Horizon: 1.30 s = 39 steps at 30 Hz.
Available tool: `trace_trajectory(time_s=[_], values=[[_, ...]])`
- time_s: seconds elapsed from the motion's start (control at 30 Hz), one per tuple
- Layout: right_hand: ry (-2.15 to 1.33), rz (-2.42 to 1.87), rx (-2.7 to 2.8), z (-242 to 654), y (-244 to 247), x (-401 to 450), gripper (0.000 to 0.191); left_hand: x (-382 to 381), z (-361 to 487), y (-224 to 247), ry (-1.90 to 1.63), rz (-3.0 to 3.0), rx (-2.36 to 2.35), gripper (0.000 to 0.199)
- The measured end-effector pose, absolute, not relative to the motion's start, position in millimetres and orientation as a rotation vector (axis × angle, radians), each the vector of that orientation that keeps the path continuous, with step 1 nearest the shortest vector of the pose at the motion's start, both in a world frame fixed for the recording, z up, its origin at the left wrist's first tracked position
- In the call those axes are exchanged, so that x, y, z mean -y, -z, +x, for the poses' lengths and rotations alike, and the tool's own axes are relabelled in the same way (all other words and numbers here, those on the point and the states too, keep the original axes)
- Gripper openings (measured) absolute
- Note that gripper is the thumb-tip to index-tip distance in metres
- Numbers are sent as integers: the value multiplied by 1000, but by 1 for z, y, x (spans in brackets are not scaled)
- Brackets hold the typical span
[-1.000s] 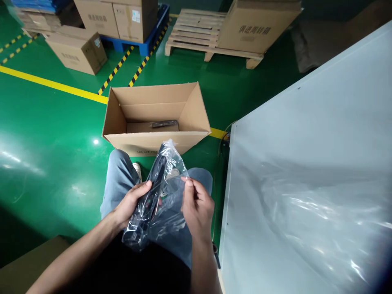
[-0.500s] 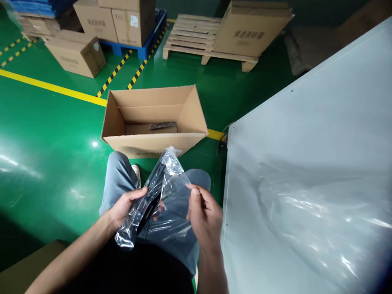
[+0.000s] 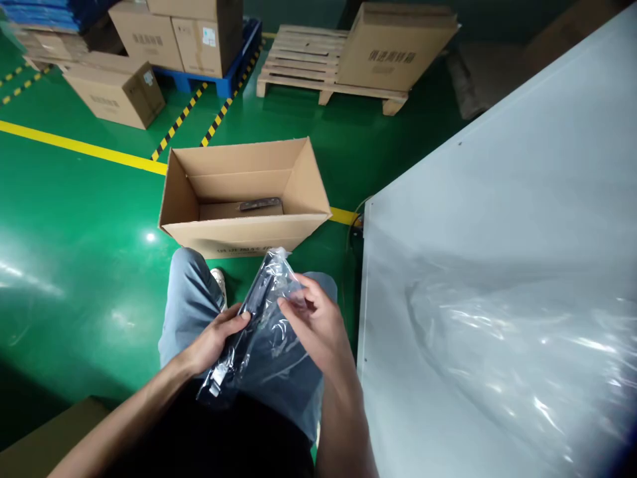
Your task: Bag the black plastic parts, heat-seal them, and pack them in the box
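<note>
My right hand (image 3: 321, 325) has drawn inward, with my left hand (image 3: 213, 342), the nearer, gripping the dark bagged part (image 3: 257, 302), its length slanting forward-right over my lap (image 3: 301, 393), and my right touching clear film (image 3: 273, 338) beside it, whether pinching I can't tell.

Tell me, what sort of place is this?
Probably a factory or warehouse: yellow-and-black striped lines mark the green floor, cardboard boxes are stacked on a blue pallet, and a wooden pallet bears another.
</note>
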State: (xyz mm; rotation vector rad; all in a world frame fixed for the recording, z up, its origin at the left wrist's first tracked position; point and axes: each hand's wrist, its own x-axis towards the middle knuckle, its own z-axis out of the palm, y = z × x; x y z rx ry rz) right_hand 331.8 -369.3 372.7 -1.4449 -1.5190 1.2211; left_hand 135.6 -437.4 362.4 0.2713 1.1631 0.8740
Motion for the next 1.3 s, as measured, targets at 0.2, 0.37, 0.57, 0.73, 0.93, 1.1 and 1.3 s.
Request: trace_trajectory(time_s=[0.2,0.37,0.57,0.73,0.93,1.1,1.3], values=[[-1418,-1487,1352,338,-364,366,36,445,125,-368,-802,267,-1180,56],[-1467,-1498,1374,348,-364,365,38,451,122,-367,-755,94,-1111,53],[-1301,-1481,1482,353,-365,371,47,443,126,-362,-755,-55,-1084,46],[-852,-1454,1673,337,-368,375,62,440,135,-362,-839,-8,-1101,41],[-1012,-1461,1557,323,-357,370,28,445,138,-364,-832,118,-1110,49],[-1297,-1471,1305,330,-354,364,28,451,130,-368,-806,162,-1146,53],[-1364,-1464,1318,334,-360,359,29,454,130,-365,-771,70,-1157,60]])
